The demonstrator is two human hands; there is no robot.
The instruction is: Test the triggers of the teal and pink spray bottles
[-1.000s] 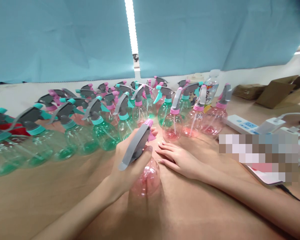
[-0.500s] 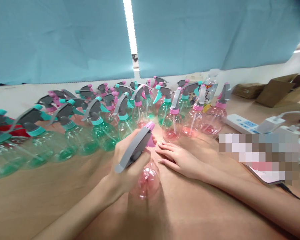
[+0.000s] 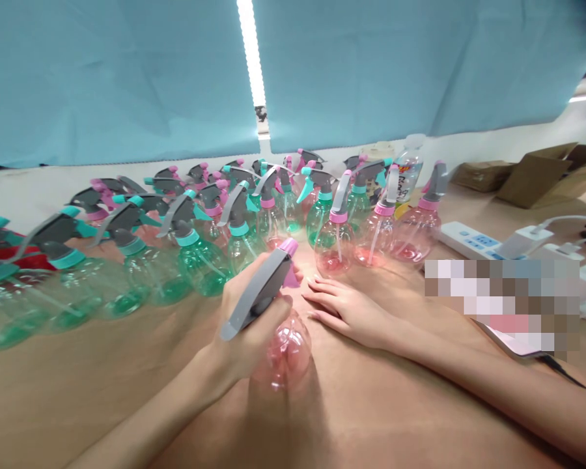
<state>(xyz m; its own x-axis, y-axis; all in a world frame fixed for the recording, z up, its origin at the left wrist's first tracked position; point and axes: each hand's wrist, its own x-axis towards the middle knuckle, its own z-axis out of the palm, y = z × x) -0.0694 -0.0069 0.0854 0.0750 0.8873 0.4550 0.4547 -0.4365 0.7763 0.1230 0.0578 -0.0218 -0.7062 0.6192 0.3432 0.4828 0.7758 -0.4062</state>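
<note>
Wrapped round the neck of a pink spray bottle (image 3: 288,352), my left hand (image 3: 244,326) is closed just under its grey and pink trigger head. The bottle stands on the brown table (image 3: 371,417), and my fingers hide its collar. My right hand (image 3: 346,309) lies flat on the table to the right of that bottle, fingers stretched out and holding nothing. Past my hands stand several more spray bottles, among them a pink one (image 3: 335,251) near my right fingertips and a green one (image 3: 205,267) to the left.
At the right lie a white power strip (image 3: 469,238) with plugs and a blurred-out device (image 3: 512,345) on a cable. Behind them sits an open cardboard box (image 3: 542,176). A clear plastic bottle (image 3: 411,163) stands at the back, before a blue cloth (image 3: 361,71).
The whole view has shifted very slightly. Both hands keep their places, the left one still around the pink spray bottle.
</note>
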